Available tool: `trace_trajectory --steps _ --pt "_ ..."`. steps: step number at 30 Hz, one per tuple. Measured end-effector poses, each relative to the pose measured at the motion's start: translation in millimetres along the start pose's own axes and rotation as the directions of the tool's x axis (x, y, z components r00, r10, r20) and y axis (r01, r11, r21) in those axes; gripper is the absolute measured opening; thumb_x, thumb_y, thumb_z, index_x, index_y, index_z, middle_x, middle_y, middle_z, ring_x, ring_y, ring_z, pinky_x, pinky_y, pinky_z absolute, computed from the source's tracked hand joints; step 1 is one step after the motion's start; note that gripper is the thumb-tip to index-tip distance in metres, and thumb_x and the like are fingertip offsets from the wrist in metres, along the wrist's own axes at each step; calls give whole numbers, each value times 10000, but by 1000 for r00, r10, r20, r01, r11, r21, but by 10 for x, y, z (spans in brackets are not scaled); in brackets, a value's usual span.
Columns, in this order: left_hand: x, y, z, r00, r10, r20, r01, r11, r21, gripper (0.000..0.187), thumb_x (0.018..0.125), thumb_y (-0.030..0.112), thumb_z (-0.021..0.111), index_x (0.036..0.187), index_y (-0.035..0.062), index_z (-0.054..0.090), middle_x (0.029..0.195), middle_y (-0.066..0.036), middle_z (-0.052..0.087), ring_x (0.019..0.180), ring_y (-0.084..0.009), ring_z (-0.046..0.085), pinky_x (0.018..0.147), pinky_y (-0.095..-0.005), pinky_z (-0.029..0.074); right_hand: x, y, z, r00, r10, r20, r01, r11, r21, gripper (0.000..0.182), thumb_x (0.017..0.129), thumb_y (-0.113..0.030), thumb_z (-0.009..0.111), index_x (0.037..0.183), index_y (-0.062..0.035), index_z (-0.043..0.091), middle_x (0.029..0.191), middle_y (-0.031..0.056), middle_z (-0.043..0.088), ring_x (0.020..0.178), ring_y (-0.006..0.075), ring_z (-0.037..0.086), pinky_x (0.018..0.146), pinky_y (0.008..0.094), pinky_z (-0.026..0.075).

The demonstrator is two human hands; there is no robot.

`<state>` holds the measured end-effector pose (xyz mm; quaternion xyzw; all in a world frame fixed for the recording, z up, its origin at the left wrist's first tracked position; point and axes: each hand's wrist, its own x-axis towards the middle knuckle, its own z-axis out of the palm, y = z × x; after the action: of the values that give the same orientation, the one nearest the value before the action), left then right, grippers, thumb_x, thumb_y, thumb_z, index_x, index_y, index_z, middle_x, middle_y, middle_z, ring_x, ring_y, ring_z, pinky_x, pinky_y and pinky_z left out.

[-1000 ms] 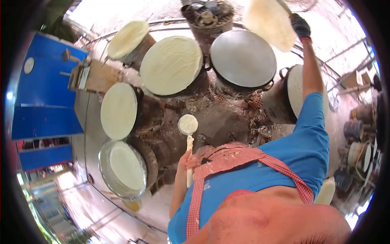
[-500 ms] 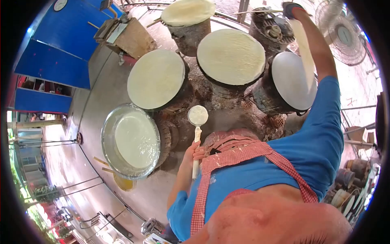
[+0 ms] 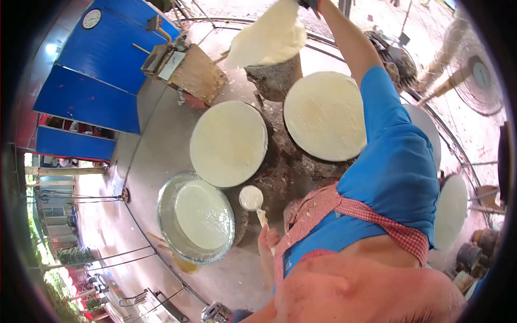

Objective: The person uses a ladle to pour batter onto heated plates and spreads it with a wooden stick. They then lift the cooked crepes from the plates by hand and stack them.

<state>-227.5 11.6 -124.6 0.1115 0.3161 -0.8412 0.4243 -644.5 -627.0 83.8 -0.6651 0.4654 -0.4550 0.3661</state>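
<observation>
In my left hand (image 3: 267,237) is a ladle (image 3: 251,198) with white batter in its bowl, fingers wrapped round the handle. The ladle is beside a wide metal basin (image 3: 163,215) of white batter. My right arm stretches to the top edge, where my dark-gloved right hand (image 3: 309,4) is partly cut off. From it hangs a thin pale pancake sheet (image 3: 267,35), its lower part over the far pot (image 3: 276,81). Two round griddles covered with pale sheets, one nearer pancake (image 3: 229,144) and one farther pancake (image 3: 325,116), lie between my hands.
A pale round surface (image 3: 426,126) is partly hidden behind my right arm, and a pale disc (image 3: 451,211) stands at right. A fan (image 3: 479,72) is at upper right. A box-like stand (image 3: 199,75) and blue panels (image 3: 91,97) are at left.
My right hand has swung left to the far pot, where the sheet that lay flat is now lifted. My view has turned right; the ladle stays in my left hand, tilted more toward the basin.
</observation>
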Motion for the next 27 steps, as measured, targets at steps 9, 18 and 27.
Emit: trace_trajectory --steps 9,18,27 --pt "272 -441 803 912 393 -114 -408 848 -337 365 871 306 428 582 113 320 467 20 270 349 -86 247 331 -202 276 125 2417 1193 600 672 -434 -521 740 425 230 729 -236 586 741 -7 583 535 96 548 406 181 517 387 322 418" --pt "364 -205 570 919 381 -99 -390 851 -351 281 880 321 403 748 81 464 477 20 292 364 -80 297 339 -203 298 180 2870 1148 609 617 -498 -749 655 -104 420 681 -418 596 756 -5 620 755 181 607 660 278 606 620 374 465" --pt "115 -160 560 692 689 214 -611 717 -335 349 919 268 323 1239 135 371 539 1 280 381 -62 289 332 -188 290 -602 1351 1875 895 446 27 -393 814 -428 469 749 -443 546 994 -44 578 759 173 606 697 306 564 660 402 420"
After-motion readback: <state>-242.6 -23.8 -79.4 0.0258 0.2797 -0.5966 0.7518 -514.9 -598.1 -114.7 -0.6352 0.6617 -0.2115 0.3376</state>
